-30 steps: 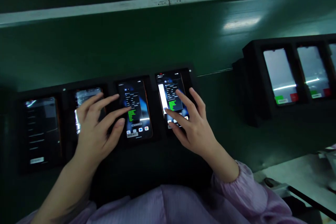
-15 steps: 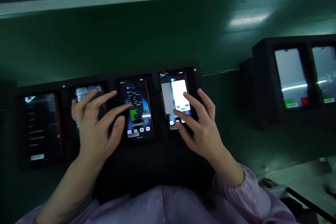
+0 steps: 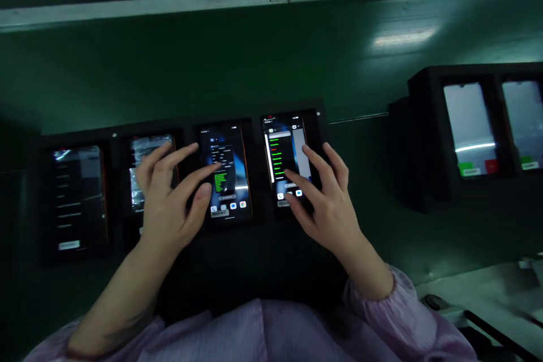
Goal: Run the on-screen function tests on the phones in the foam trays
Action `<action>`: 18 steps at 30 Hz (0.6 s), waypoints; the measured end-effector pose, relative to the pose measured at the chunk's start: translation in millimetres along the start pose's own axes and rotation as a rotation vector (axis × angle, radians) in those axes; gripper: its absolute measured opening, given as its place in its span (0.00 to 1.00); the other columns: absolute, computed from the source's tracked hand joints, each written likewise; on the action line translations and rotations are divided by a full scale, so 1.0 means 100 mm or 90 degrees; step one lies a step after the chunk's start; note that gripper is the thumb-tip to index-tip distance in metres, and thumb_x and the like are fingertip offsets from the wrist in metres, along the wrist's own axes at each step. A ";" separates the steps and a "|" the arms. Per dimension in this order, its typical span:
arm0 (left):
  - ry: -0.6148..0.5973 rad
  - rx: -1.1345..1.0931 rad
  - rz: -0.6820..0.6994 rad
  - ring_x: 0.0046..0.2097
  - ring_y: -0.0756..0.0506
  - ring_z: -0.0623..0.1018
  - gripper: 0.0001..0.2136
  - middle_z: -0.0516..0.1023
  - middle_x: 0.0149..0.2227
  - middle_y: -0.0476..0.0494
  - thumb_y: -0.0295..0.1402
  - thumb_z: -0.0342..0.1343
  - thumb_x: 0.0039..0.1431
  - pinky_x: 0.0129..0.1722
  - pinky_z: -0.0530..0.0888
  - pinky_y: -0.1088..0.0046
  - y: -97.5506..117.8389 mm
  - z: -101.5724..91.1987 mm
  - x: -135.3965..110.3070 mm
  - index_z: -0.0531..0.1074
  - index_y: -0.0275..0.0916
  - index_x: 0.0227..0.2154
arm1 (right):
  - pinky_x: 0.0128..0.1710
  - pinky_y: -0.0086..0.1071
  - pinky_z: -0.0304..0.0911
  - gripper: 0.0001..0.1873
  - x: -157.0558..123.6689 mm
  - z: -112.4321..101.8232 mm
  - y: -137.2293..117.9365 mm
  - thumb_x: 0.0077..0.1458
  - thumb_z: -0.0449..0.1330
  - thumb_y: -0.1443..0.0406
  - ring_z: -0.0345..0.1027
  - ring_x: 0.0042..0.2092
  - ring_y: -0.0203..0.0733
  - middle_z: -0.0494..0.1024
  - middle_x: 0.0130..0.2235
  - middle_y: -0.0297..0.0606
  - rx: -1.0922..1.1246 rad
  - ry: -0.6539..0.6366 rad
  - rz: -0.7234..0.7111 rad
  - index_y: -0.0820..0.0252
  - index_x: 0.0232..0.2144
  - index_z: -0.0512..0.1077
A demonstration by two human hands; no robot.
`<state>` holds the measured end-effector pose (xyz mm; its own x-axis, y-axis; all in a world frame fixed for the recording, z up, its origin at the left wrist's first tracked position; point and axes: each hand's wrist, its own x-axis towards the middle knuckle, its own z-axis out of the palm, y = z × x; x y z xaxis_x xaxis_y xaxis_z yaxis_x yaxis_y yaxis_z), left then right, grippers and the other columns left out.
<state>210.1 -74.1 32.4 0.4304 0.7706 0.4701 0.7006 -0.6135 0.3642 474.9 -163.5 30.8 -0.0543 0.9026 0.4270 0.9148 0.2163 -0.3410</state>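
A black tray [image 3: 237, 249] on the green surface holds several lit phones side by side. My left hand [image 3: 172, 203] hovers open, fingers spread, over the second phone [image 3: 144, 153], its forefinger reaching the screen of the third phone [image 3: 229, 172]. My right hand [image 3: 324, 203] is open too, fingertips resting on the lower part of the fourth phone [image 3: 284, 153], which shows green lines of text. The far-left phone [image 3: 78, 198] shows a dark list and is untouched.
A second black tray [image 3: 428, 141] with bright-screened phones [image 3: 469, 124] showing green and red buttons stands at the right. A pale rail [image 3: 169, 5] runs across the back. A light bench corner [image 3: 487, 288] lies at the lower right. Lilac sleeves fill the bottom.
The fourth phone's screen went from a text list to white cards and now to green lines. Both hands stayed over the same phones, shifting only slightly with the camera.
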 end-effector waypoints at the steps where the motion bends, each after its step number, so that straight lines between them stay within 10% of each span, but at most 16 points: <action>1: -0.003 0.001 0.000 0.73 0.35 0.65 0.14 0.75 0.64 0.41 0.38 0.52 0.71 0.72 0.63 0.44 0.00 0.00 0.00 0.82 0.48 0.50 | 0.68 0.67 0.65 0.16 0.00 0.00 0.00 0.71 0.57 0.59 0.56 0.75 0.66 0.71 0.69 0.50 -0.002 -0.008 0.001 0.55 0.56 0.76; 18: 0.011 0.007 -0.019 0.73 0.36 0.64 0.15 0.76 0.63 0.39 0.40 0.51 0.72 0.73 0.63 0.47 -0.01 -0.01 -0.01 0.83 0.46 0.49 | 0.70 0.72 0.59 0.20 -0.01 0.02 0.01 0.70 0.58 0.57 0.49 0.77 0.71 0.67 0.72 0.52 -0.004 -0.020 0.016 0.57 0.60 0.72</action>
<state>208.7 -75.0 32.0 0.3993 0.7854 0.4730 0.7194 -0.5882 0.3695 474.7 -163.5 28.6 -0.0442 0.9188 0.3922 0.9185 0.1918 -0.3457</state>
